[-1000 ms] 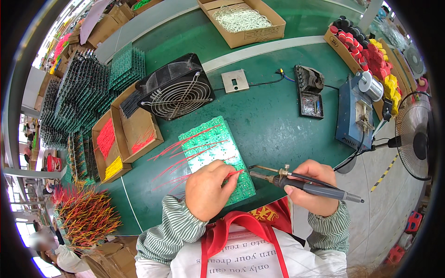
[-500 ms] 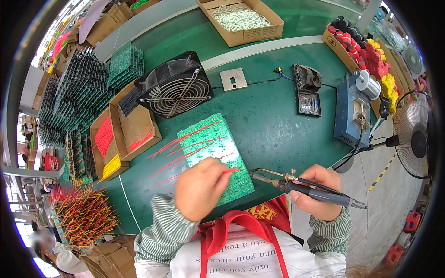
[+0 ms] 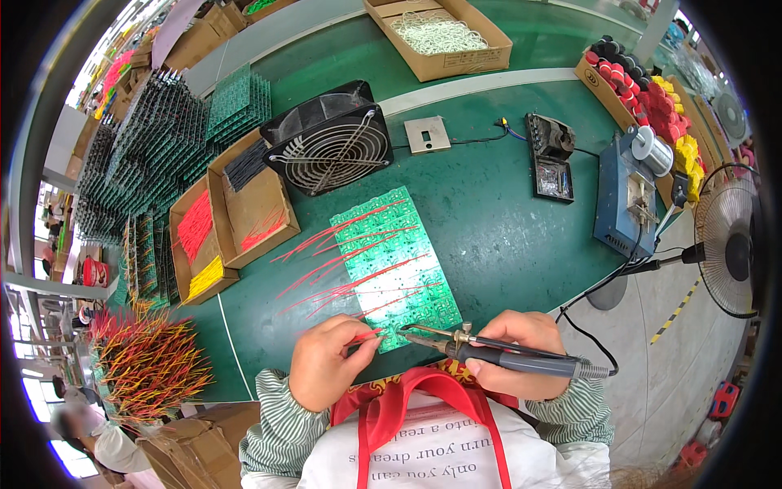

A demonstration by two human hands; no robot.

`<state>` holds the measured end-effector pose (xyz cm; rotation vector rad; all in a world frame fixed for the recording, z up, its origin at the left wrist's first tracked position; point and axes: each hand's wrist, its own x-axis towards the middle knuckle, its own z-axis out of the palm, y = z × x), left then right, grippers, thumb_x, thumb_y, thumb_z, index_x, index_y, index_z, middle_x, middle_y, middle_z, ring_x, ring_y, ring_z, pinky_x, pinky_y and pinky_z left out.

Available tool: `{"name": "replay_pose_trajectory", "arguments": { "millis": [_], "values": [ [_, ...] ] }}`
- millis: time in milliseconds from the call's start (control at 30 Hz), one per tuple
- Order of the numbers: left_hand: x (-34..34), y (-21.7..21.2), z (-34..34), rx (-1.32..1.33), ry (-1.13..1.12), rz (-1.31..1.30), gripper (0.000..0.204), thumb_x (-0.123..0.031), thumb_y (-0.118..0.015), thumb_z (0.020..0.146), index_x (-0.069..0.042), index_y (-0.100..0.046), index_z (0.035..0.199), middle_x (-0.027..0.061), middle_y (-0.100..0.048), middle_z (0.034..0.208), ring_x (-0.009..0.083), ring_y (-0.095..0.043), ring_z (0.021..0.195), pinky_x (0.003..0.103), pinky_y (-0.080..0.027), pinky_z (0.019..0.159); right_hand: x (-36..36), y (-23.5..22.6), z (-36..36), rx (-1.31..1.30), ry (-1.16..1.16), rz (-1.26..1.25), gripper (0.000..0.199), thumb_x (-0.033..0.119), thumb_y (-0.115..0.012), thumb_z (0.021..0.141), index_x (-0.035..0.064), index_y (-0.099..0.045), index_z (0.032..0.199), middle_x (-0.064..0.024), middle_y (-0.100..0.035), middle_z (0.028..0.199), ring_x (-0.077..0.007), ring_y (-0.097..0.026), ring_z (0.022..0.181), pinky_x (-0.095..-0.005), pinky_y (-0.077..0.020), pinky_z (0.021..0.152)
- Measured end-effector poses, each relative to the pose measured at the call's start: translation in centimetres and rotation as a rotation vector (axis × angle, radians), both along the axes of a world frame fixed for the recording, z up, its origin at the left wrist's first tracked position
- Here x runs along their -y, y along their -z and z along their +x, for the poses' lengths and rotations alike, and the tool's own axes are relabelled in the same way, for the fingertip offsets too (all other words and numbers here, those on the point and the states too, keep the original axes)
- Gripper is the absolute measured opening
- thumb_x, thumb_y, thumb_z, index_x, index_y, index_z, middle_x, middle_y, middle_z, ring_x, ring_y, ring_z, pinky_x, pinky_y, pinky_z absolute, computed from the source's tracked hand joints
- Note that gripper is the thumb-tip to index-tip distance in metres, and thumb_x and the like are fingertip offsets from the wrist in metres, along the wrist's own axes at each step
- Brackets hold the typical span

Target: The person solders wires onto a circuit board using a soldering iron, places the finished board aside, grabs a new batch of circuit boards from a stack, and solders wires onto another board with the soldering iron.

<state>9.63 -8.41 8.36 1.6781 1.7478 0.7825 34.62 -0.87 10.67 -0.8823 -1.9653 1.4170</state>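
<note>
A green circuit board panel [image 3: 444, 306] lies on the bench, with several red wires [image 3: 350, 259] lying across it and their ends sticking out past its left edge. My left hand [image 3: 322, 365] is closed in a pinch on a red wire [image 3: 371, 334] at the board's near left corner. My right hand [image 3: 521, 346] grips a soldering iron [image 3: 517, 360] with a thin metal feed tube [image 3: 429, 330] fixed to it. The iron's tip reaches over the near end of the board, close to the held wire's end.
Beyond the board stand a black fan [image 3: 330, 143] and cardboard trays [image 3: 281, 228] of red, yellow and dark wires. A blue soldering station [image 3: 621, 196] with a solder spool [image 3: 652, 151] is at the right. Stacked circuit boards [image 3: 147, 155] and a wire bundle [image 3: 155, 367] are at the left.
My left hand has moved left and nearer to me, to the board's near edge. The iron in my right hand has shifted left, its tip now over the board. The view has shifted slightly.
</note>
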Motion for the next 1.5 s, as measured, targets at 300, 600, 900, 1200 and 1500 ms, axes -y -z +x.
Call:
{"name": "replay_pose_trajectory", "arguments": {
  "millis": [300,600,900,1200,1500],
  "values": [
    [-0.3,0.4,-0.2,0.014,0.032,-0.008,0.010,-0.004,-0.070,0.074,0.000,-0.064,0.080,0.0059,-0.062,0.076,0.0104,-0.045,0.050,0.024,-0.037,0.046,0.2,0.6,-0.7,-0.019,0.009,-0.017,0.020,0.010,-0.072,0.072,0.0019,-0.056,0.081,-0.0050,-0.064,0.064,-0.0124,-0.063,0.054,-0.0243,-0.0469,0.049],
    [-0.5,0.4,-0.1,-0.026,0.054,0.012,0.009,-0.004,-0.070,0.072,-0.001,-0.064,0.079,0.0058,-0.062,0.075,0.0116,-0.046,0.049,0.025,-0.038,0.045,-0.5,0.5,-0.4,-0.025,0.001,0.033,0.021,0.008,-0.072,0.071,0.0014,-0.055,0.081,-0.0057,-0.064,0.065,-0.0129,-0.064,0.055,-0.0244,-0.0475,0.049],
    [-0.2,-0.5,-1.3,-0.080,0.023,0.009,0.009,-0.004,-0.068,0.075,0.000,-0.064,0.082,0.0072,-0.062,0.077,0.0140,-0.050,0.053,0.025,-0.042,0.049,-0.5,0.0,0.6,-0.009,0.022,0.078,0.020,0.007,-0.071,0.071,0.0013,-0.055,0.080,-0.0050,-0.064,0.063,-0.0121,-0.063,0.053,-0.0232,-0.0464,0.048],
    [-0.7,-2.2,0.3,-0.269,0.007,0.173,0.009,-0.004,-0.069,0.074,-0.003,-0.063,0.081,0.0075,-0.059,0.070,0.0187,-0.057,0.058,0.028,-0.044,0.049,0.0,0.2,1.6,0.036,0.077,0.088,0.020,0.009,-0.072,0.070,0.0029,-0.054,0.078,-0.0035,-0.063,0.062,-0.0104,-0.061,0.051,-0.0225,-0.0445,0.048],
    [-1.5,-0.1,1.6,-0.088,0.087,0.004,0.009,-0.007,-0.069,0.076,-0.002,-0.063,0.081,0.0076,-0.059,0.074,0.0178,-0.057,0.057,0.027,-0.045,0.050,0.0,0.3,1.7,0.008,0.093,0.059,0.019,0.007,-0.071,0.071,0.0027,-0.054,0.079,-0.0037,-0.063,0.062,-0.0099,-0.061,0.051,-0.0227,-0.0446,0.048]
  ]
}}
